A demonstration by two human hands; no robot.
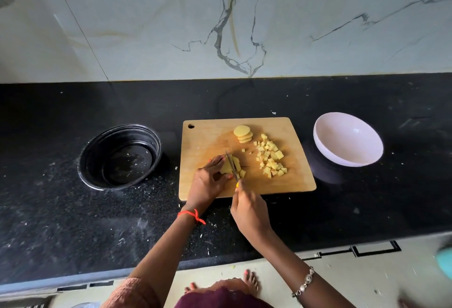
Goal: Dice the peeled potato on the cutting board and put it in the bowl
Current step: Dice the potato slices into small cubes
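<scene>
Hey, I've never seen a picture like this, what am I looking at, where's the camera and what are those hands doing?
No machine here: these are a person's two bare hands, seen from one wide camera worn on the head, looking down at a black stone counter. The left hand steadies a pale yellow peeled potato piece on the rectangular wooden cutting board. The right hand grips a small yellow-handled knife, blade on that piece. Also on the board: a stack of round potato slices and a pile of diced potato cubes. An empty white bowl sits right of the board, a round black container left.
</scene>
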